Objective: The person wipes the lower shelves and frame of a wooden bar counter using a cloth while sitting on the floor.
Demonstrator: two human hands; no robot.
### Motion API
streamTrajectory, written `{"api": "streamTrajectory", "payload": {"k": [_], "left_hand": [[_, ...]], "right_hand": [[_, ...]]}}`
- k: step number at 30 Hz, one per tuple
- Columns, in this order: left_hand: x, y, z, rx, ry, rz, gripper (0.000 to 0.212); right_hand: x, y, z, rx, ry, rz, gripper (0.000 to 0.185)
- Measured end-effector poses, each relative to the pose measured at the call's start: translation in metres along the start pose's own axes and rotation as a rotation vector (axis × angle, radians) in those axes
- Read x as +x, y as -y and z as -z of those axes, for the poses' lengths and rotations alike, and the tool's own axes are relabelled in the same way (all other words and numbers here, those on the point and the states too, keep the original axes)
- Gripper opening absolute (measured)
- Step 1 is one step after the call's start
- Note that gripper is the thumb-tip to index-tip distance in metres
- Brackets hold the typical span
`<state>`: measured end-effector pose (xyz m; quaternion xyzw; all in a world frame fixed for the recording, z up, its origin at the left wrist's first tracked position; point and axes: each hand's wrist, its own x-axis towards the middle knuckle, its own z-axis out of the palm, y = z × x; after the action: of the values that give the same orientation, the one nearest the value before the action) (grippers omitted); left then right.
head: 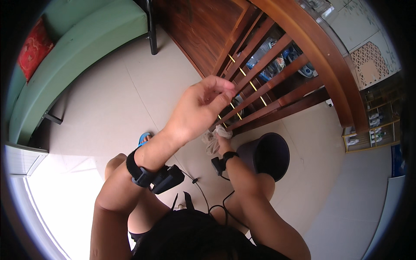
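Observation:
My left hand [201, 109] is raised in front of a brown wooden slatted frame [269, 86]. Its fingers curl toward the thumb, and the tips overlap one slat in the picture. I cannot tell whether they touch or grip that slat. Lower down, my right hand [224, 143] holds a crumpled off-white cloth [212, 143] at the slats' lower end. Part of the cloth bulges above the fingers. A dark round bin [247, 155] is beside my right forearm, its mouth showing a dark inside.
Behind the slats are plastic packages [268, 60] and blue-and-white crockery [303, 65]. A green padded sofa [107, 29] with a red cushion [34, 50] stands left. Cables [204, 195] hang below my wrist-strapped devices. A shelf unit [373, 130] with bottles is far right.

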<state>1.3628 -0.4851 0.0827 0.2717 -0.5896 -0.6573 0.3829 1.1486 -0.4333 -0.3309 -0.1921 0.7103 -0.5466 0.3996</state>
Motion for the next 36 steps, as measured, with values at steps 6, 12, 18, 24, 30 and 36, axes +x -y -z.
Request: {"api": "streamTrajectory", "payload": {"k": [6, 12, 18, 24, 30, 36], "left_hand": [[-0.002, -0.008, -0.006, 0.023, 0.017, 0.019, 0.022], [0.001, -0.004, -0.013, -0.012, -0.034, -0.064, 0.021], [0.010, 0.002, -0.023, 0.032, 0.009, -0.071, 0.021], [0.013, 0.008, -0.021, 0.043, 0.018, -0.064, 0.022], [0.016, 0.016, -0.026, 0.047, 0.038, -0.081, 0.023], [0.017, 0.017, -0.028, 0.060, 0.041, -0.063, 0.023]], "right_hand": [[0.000, -0.005, -0.005, 0.377, 0.053, -0.314, 0.064], [-0.016, 0.032, -0.024, 0.644, 0.209, -0.564, 0.032], [-0.034, 0.082, -0.013, 0.651, 0.261, -0.534, 0.030], [-0.077, 0.165, -0.010, 0.692, 0.338, -0.485, 0.034], [-0.084, 0.189, 0.012, 0.672, 0.421, -0.329, 0.034], [-0.124, 0.255, 0.033, 0.690, 0.464, -0.229, 0.031]]}}
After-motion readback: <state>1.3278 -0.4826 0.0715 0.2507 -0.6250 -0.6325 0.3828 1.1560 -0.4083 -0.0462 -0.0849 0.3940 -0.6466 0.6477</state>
